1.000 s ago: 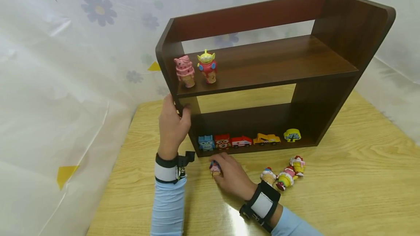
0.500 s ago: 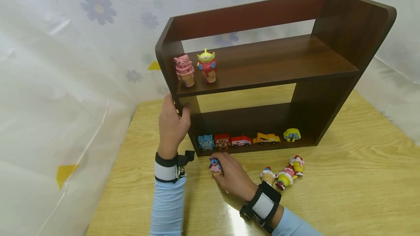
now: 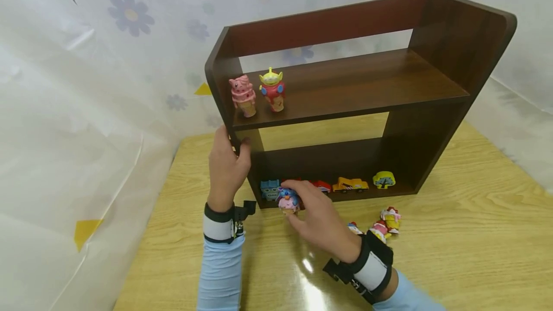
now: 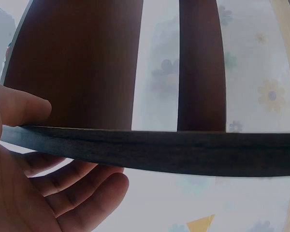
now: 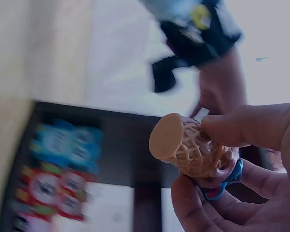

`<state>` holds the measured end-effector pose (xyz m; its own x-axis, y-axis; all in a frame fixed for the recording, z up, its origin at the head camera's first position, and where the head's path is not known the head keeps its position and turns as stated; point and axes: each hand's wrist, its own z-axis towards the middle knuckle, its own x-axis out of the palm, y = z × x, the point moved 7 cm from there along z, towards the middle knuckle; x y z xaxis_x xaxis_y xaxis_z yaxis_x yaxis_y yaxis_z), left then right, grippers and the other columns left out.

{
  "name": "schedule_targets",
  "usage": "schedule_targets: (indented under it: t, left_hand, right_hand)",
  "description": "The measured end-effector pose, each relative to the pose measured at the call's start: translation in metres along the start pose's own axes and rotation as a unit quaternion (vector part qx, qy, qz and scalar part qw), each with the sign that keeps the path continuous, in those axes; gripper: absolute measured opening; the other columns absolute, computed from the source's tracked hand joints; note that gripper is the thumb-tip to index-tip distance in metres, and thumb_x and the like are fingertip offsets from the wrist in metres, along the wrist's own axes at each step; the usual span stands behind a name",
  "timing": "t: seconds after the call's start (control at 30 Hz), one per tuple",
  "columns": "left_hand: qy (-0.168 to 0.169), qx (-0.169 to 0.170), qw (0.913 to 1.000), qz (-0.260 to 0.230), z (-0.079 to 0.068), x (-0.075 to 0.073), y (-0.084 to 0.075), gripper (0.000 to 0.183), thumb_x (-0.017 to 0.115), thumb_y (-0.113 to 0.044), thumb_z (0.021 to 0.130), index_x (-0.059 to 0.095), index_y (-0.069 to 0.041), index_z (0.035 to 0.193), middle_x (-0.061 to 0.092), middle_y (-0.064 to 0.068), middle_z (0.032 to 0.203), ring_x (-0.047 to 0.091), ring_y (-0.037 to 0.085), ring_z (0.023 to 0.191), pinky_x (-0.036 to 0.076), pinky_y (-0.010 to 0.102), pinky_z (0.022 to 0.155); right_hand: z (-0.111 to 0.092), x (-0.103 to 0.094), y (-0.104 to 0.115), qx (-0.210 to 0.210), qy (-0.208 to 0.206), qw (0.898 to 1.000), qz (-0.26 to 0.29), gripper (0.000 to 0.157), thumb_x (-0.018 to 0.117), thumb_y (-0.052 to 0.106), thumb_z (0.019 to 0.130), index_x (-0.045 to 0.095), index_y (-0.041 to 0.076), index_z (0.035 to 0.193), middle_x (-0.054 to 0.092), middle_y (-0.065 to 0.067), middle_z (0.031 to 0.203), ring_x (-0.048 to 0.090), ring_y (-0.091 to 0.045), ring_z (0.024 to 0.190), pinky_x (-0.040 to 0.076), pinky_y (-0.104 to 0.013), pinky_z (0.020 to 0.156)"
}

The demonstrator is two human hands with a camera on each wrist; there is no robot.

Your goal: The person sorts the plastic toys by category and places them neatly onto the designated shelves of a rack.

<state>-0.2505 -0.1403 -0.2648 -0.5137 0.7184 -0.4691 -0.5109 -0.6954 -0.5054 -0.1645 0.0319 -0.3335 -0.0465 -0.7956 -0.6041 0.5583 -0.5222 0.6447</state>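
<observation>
My left hand [image 3: 228, 172] grips the left side panel of a dark brown wooden shelf [image 3: 354, 116]; in the left wrist view the thumb [image 4: 26, 107] lies on one face and the fingers on the other. In my right hand [image 3: 321, 215] is an ice-cream-cone figurine [image 3: 288, 200] with a blue character on top, held off the table before the lower shelf. The right wrist view shows thumb and fingers around its waffle cone [image 5: 195, 150]. A pink cone figurine [image 3: 243, 96] and a green-headed alien cone figurine [image 3: 273, 90] stand at the left of the upper shelf.
On the lower shelf sit a blue owl block [image 3: 270, 190], a partly hidden red block, a red vehicle [image 3: 321, 186], a yellow truck [image 3: 351, 185] and a yellow tree piece [image 3: 383, 180]. More ice-cream figurines [image 3: 390, 220] lie on the table, partly behind the right wrist.
My right hand has lifted the blue-topped cone figurine from the table, up and slightly right, towards the lower shelf. The left hand stays on the side panel.
</observation>
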Motion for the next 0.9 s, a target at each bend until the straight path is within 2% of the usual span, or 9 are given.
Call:
schedule_targets:
  t: [0.2, 0.33, 0.47, 0.67, 0.9]
  left_hand:
    - [0.005, -0.003, 1.0, 0.0, -0.001, 0.0, 0.0, 0.037, 0.056, -0.018, 0.089, 0.051, -0.001, 0.122, 0.057, 0.016, 0.101, 0.052, 0.024, 0.069, 0.047, 0.038, 0.058]
    - [0.004, -0.001, 1.0, 0.0, -0.001, 0.0, -0.001, 0.037, 0.055, -0.018, 0.089, 0.051, -0.001, 0.122, 0.057, 0.016, 0.1, 0.052, 0.024, 0.068, 0.046, 0.039, 0.058]
    - [0.0, 0.004, 1.0, 0.004, -0.001, -0.001, -0.001, 0.037, 0.055, -0.018, 0.089, 0.051, -0.001, 0.122, 0.057, 0.016, 0.1, 0.051, 0.024, 0.066, 0.045, 0.039, 0.056]
    - [-0.002, 0.01, 0.9999, 0.007, -0.001, -0.001, -0.002, 0.036, 0.056, -0.016, 0.089, 0.051, 0.0, 0.121, 0.057, 0.016, 0.101, 0.051, 0.024, 0.066, 0.045, 0.039, 0.056]
    - [-0.007, 0.017, 0.9997, 0.013, -0.003, -0.002, -0.001, 0.036, 0.055, -0.018, 0.089, 0.051, -0.001, 0.121, 0.058, 0.017, 0.101, 0.052, 0.024, 0.067, 0.047, 0.039, 0.056]
  right_hand:
    - [0.018, -0.058, 0.025, -0.084, -0.081, 0.993, -0.022, 0.06, 0.078, 0.006, 0.074, 0.051, 0.006, 0.128, 0.06, -0.011, 0.115, 0.058, -0.016, 0.093, 0.054, -0.036, 0.071]
    - [0.035, -0.099, 0.041, -0.105, -0.119, 0.987, -0.025, 0.063, 0.078, 0.005, 0.074, 0.049, 0.003, 0.13, 0.06, -0.015, 0.117, 0.059, -0.02, 0.095, 0.055, -0.038, 0.073]
    - [0.052, -0.131, 0.051, -0.117, -0.141, 0.983, -0.026, 0.065, 0.077, 0.002, 0.075, 0.046, 0.002, 0.132, 0.058, -0.017, 0.119, 0.059, -0.022, 0.098, 0.056, -0.04, 0.076]
    - [0.077, -0.157, 0.06, -0.134, -0.161, 0.977, -0.041, 0.063, 0.074, 0.003, 0.077, 0.046, 0.001, 0.133, 0.058, -0.018, 0.119, 0.059, -0.024, 0.101, 0.055, -0.042, 0.08]
    - [0.107, -0.162, 0.054, -0.123, -0.154, 0.979, -0.061, 0.064, 0.069, 0.005, 0.081, 0.042, 0.005, 0.139, 0.057, -0.019, 0.119, 0.06, -0.025, 0.096, 0.054, -0.042, 0.081]
